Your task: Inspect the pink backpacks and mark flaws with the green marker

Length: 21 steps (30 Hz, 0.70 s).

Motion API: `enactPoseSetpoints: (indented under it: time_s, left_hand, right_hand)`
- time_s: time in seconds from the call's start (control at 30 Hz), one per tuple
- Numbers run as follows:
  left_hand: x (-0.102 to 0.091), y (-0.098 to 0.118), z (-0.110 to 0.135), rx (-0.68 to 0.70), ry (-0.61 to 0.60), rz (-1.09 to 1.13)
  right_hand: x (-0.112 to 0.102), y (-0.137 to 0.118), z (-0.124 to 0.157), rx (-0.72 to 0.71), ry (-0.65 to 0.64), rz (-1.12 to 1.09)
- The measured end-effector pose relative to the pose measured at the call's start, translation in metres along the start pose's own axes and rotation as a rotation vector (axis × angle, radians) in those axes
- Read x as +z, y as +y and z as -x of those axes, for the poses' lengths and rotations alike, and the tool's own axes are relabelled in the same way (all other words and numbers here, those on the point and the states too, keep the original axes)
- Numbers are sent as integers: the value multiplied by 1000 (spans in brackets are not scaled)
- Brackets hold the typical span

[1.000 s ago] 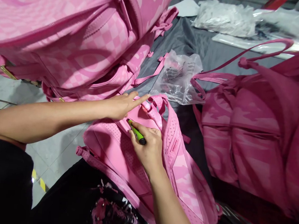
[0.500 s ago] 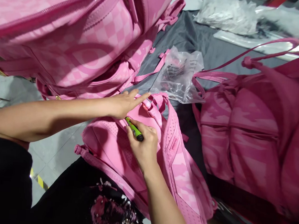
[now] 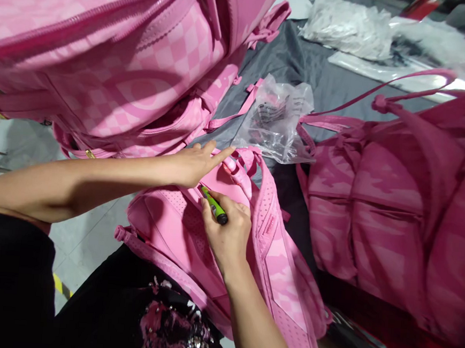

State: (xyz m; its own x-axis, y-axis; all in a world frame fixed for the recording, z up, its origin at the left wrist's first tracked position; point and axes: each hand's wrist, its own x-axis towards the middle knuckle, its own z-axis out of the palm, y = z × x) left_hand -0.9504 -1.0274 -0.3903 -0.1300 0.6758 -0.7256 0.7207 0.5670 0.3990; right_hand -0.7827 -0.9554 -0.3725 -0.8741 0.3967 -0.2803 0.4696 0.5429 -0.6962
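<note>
A pink backpack (image 3: 165, 209) lies across my lap and the table edge, its padded back and shoulder straps facing up. My left hand (image 3: 196, 165) rests flat near the top of its back panel, fingers spread and holding nothing. Gripped in my right hand (image 3: 230, 230) is a green marker (image 3: 214, 206) with a black end. The marker's tip points up and left, at the panel just below my left hand; whether it touches the fabric I cannot tell. A perforated shoulder strap (image 3: 268, 214) runs down to the right of my right hand.
Large pink checkered backpacks (image 3: 174, 46) are piled at the upper left. More pink camouflage backpacks (image 3: 386, 207) stand at the right. A clear plastic bag (image 3: 277, 121) lies on the grey cloth (image 3: 320, 76) between them. White plastic packets (image 3: 348, 27) lie at the back.
My right hand and the marker have shifted slightly right and down. My left hand stays spread on the backpack in nearly the same place.
</note>
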Motion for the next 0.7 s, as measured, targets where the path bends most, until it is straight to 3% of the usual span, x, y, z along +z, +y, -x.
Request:
enactPoseSetpoints:
  time_s: [0.7]
  left_hand:
    - [6,-6,-1,42,58,-6]
  right_hand:
    - [-3,-2,-2,38,-20,-24]
